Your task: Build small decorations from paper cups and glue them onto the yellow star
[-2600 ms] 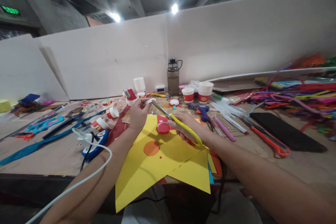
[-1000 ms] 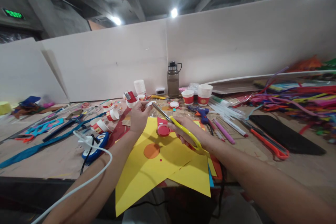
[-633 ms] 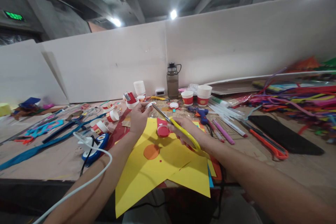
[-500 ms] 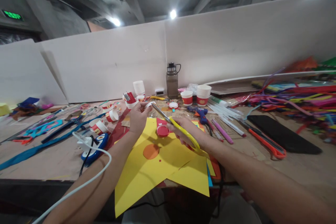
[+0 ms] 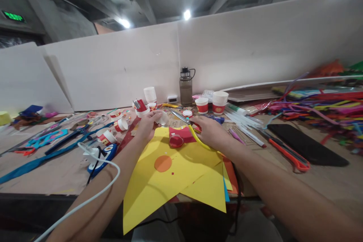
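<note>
My left hand [image 5: 147, 125] pinches a small white piece [image 5: 162, 118], which looks like paper, above the far edge of a yellow sheet [image 5: 147, 196]. In my right hand [image 5: 208, 130] is a pair of scissors [image 5: 195, 138] with yellow handles. Their blades point up and left, apart from the white piece; I cannot tell how far they are spread. Below the hands lie a red paper piece [image 5: 190, 136], a round clear-rimmed item [image 5: 176, 141] on it, and an orange paper circle [image 5: 163, 163]. Behind the blades sits a small white-and-red cup piece [image 5: 187, 113].
Paper cups [image 5: 202, 106] and a water bottle [image 5: 186, 87] stand at the back. Rightward lie markers [image 5: 246, 125], a red box cutter [image 5: 289, 155] and a black phone [image 5: 304, 143]. A white cable [image 5: 113, 176] crosses my left arm near a blue power strip [image 5: 102, 162].
The scissors have come away from the white piece. My right hand has shifted slightly up and right; the white piece now shows a broader face.
</note>
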`<state>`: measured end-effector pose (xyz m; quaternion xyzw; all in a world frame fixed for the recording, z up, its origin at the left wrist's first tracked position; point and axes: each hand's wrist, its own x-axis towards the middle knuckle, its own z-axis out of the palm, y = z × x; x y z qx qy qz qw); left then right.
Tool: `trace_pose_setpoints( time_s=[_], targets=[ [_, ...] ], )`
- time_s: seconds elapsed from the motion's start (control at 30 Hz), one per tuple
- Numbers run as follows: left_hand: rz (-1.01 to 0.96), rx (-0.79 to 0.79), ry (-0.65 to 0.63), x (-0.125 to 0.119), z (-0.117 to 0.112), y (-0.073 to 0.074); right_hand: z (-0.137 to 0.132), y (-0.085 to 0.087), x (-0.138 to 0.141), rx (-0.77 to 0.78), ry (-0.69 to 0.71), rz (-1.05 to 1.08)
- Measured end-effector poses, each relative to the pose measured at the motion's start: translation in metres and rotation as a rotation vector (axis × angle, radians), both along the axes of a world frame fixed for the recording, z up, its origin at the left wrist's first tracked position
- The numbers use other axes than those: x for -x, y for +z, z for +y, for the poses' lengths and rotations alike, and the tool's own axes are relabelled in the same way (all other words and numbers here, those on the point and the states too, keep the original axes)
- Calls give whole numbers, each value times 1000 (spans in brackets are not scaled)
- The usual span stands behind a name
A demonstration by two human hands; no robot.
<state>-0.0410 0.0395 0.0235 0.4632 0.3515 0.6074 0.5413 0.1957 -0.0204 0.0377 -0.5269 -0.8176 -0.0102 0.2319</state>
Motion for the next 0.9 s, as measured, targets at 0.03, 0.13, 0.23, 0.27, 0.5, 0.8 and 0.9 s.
trace_pose_setpoints(
  time_s=[0.03, 0.13, 0.23, 0.27, 0.5, 0.8, 0.9],
  targets=[
    [0, 1, -16, 0, 1, -1, 1, 0, -1, -10, -6, -27],
    [15, 1, -55, 1, 2, -3, 0, 2, -2, -42, -1, -97],
    [35, 15, -64, 0, 1, -2, -3, 4, -1, -53, 13, -174],
    [40, 18, -63, 0, 0, -1, -4, 5, 0, -53, 12, -195],
    [46, 19, -81, -1, -4, 3, -6, 8, 0, -62, 8, -272],
    [55, 23, -106, 1, -2, 0, -3, 5, 0, -41, 3, -296],
    [52, 33, -116, 0, -3, 0, -2, 3, 1, -42, 4, -304]
  ],
)
